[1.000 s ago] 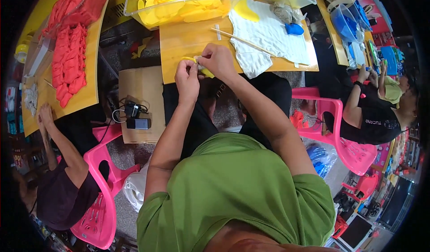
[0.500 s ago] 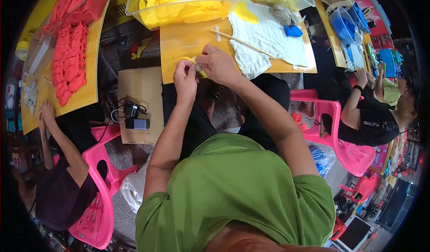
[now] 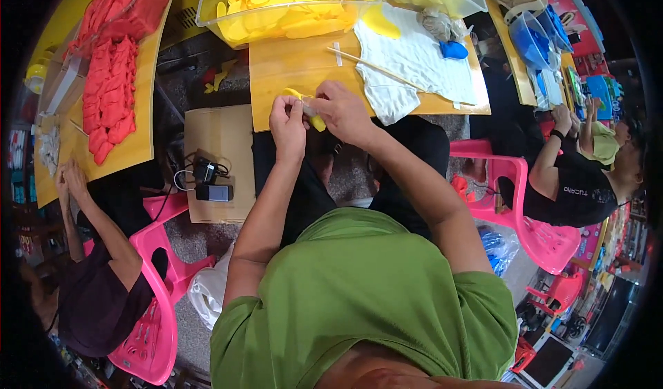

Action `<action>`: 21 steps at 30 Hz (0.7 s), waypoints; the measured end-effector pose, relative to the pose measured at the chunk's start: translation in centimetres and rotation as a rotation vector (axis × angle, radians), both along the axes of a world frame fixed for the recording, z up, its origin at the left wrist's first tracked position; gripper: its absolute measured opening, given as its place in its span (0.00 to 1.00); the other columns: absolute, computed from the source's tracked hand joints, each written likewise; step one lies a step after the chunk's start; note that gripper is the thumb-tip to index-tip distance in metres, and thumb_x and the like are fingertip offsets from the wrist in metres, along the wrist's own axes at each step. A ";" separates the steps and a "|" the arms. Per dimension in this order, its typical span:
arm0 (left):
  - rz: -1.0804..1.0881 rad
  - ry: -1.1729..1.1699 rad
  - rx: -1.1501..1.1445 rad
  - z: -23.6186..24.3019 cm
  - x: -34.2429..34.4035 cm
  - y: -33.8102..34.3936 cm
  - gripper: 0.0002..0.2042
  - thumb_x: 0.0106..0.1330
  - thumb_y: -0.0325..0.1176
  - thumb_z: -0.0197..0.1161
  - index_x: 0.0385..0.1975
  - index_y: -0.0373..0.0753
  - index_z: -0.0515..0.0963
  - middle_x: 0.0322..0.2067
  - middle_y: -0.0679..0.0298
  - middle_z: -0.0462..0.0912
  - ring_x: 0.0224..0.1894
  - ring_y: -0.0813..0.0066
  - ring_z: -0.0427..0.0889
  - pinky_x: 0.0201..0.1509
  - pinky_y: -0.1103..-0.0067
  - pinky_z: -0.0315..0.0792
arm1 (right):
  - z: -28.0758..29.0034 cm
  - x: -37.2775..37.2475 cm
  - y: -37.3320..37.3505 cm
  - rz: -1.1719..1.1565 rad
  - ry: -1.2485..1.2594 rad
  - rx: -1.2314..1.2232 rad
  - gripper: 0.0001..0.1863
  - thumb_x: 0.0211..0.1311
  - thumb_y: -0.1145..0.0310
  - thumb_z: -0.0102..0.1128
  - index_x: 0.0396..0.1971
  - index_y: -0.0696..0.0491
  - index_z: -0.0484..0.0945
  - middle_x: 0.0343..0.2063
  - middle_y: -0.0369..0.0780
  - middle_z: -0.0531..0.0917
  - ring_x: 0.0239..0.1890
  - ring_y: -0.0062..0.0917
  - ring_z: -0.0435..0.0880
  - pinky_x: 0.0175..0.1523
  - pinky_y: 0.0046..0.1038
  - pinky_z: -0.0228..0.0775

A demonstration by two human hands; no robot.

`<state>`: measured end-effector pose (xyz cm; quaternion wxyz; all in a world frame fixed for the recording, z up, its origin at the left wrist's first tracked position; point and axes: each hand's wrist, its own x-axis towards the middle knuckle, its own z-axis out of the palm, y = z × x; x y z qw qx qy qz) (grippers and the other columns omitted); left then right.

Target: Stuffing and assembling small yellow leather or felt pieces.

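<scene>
Both hands meet at the near edge of the yellow-brown table (image 3: 276, 68). My left hand (image 3: 287, 132) pinches a soft yellow piece (image 3: 318, 123) with a pale whitish part in its middle. My right hand (image 3: 344, 118) has its fingers closed at the same piece from the right. One yellow end shows above the left fingers, the other hangs between the hands. Fingers hide the rest of it. Beyond my right hand lies a thin wooden stick (image 3: 373, 68), partly across a white cloth (image 3: 394, 102). A flat yellow piece (image 3: 381, 24) rests at the cloth's far left.
Clear bins (image 3: 297, 9) of yellow pieces stand at the table's far side. A small blue item (image 3: 454, 50) sits on the cloth. At left, soft red pieces (image 3: 108, 99) cover another table beside a seated person (image 3: 103, 292). Another person (image 3: 570, 182) sits at right.
The yellow piece shows more between my hands, its lower end now hanging lower. My right hand has shifted slightly down and right, and its fingers have changed position.
</scene>
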<state>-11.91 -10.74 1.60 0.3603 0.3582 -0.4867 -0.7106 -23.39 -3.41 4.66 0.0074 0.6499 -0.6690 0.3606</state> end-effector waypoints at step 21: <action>-0.046 -0.088 -0.130 0.1 0.4 0.0 0.04 0.68 0.26 0.48 0.31 0.36 0.68 0.25 0.68 0.71 0.23 0.83 0.72 0.24 0.85 0.70 | -0.7 1.5 -0.1 -0.178 -0.536 0.062 0.08 0.50 0.72 0.62 0.31 0.57 0.79 0.25 0.43 0.76 0.29 0.32 0.77 0.32 0.27 0.68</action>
